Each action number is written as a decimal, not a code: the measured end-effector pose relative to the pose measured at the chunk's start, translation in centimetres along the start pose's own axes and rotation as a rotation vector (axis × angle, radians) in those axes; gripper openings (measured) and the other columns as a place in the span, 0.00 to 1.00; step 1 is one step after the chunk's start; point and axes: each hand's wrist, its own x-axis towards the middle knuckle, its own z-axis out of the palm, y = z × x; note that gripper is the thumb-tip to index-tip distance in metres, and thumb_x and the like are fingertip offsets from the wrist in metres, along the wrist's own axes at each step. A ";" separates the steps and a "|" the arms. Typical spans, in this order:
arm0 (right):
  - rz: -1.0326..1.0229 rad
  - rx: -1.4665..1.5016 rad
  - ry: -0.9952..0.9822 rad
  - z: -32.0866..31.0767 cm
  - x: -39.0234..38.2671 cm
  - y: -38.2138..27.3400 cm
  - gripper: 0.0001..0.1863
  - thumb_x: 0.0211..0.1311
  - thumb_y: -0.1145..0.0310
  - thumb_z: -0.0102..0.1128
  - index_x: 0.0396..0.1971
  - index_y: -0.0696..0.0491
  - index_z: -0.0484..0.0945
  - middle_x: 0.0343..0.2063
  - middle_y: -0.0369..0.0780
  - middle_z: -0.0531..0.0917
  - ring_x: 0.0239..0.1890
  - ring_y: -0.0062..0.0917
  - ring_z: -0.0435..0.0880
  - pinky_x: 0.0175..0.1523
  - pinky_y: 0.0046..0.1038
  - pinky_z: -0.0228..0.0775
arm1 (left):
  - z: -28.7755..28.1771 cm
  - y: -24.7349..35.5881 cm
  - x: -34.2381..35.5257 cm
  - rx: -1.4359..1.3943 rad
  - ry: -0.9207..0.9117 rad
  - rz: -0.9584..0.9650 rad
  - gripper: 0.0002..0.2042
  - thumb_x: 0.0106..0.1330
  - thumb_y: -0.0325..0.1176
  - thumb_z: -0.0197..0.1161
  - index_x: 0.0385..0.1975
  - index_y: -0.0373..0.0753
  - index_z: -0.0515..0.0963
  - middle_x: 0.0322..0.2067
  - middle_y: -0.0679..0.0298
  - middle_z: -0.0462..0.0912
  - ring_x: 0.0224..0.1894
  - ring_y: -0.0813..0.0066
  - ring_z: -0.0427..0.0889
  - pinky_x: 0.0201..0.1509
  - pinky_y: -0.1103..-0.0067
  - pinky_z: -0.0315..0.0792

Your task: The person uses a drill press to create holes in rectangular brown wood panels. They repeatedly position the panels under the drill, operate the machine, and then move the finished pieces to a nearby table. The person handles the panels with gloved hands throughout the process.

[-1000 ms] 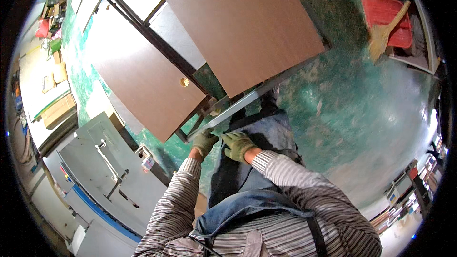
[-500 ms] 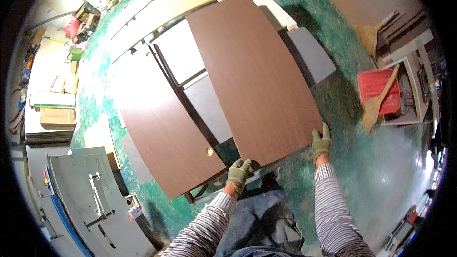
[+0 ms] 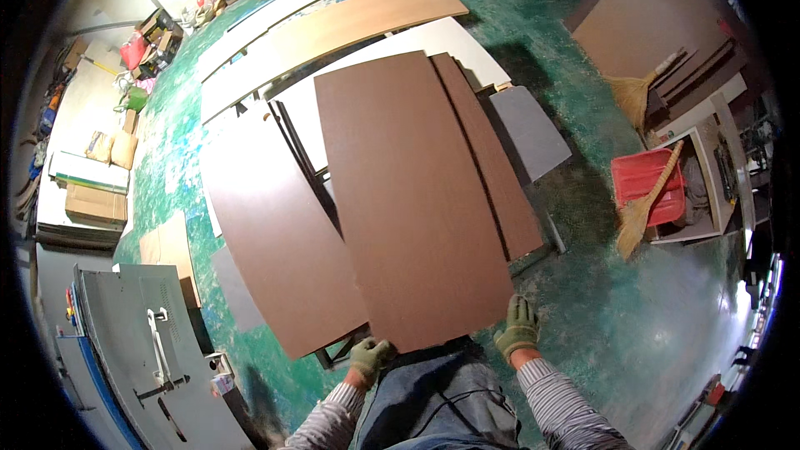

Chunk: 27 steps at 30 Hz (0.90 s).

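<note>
A large dark-brown board (image 3: 408, 200) lies at a slant in front of me, its near edge close to my jeans. My left hand (image 3: 371, 357), in a green work glove, is closed on its near left corner, with some fingers hidden. At the near right corner is my gloved right hand (image 3: 518, 332), its fingers stretched out along the board's side edge; whether it touches is hard to tell. Under the right side of this board another brown board (image 3: 492, 167) sticks out. To the left lies a brown board (image 3: 279, 242) with glare on its far end.
Pale boards (image 3: 358, 21) lie on low supports beyond. A grey panel (image 3: 529, 133) sits right of the stack. On the right are a red dustpan (image 3: 642, 179) and a straw hand broom (image 3: 640, 221). A grey machine (image 3: 142, 350) stands at the near left.
The large brown board has come toward me and somewhat left, baring the brown board beneath it on the right. Both my hands have moved nearer and left with it.
</note>
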 end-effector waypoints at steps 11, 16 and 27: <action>-0.511 0.776 0.091 -0.6 -4.7 -1.9 0.30 0.74 0.56 0.53 0.68 0.58 0.64 0.66 0.45 0.71 0.66 0.31 0.71 0.69 0.38 0.64 | 7.5 13.4 -18.4 0.380 -0.534 0.880 0.23 0.61 0.36 0.75 0.53 0.31 0.80 0.44 0.53 0.87 0.43 0.69 0.86 0.48 0.73 0.80; -0.613 0.488 0.532 -7.9 -4.9 2.5 0.23 0.67 0.56 0.63 0.59 0.50 0.78 0.55 0.39 0.83 0.52 0.35 0.81 0.56 0.35 0.75 | 15.4 11.8 -10.1 0.275 -0.424 0.901 0.38 0.58 0.38 0.77 0.68 0.32 0.67 0.58 0.50 0.79 0.61 0.60 0.78 0.62 0.69 0.75; -0.210 2.092 -0.237 -2.4 2.8 10.8 0.17 0.57 0.69 0.73 0.47 0.52 0.81 0.50 0.36 0.83 0.50 0.29 0.80 0.41 0.41 0.78 | 16.8 7.8 1.6 0.147 -0.639 0.362 0.10 0.68 0.36 0.67 0.42 0.38 0.78 0.37 0.66 0.80 0.35 0.74 0.79 0.38 0.76 0.74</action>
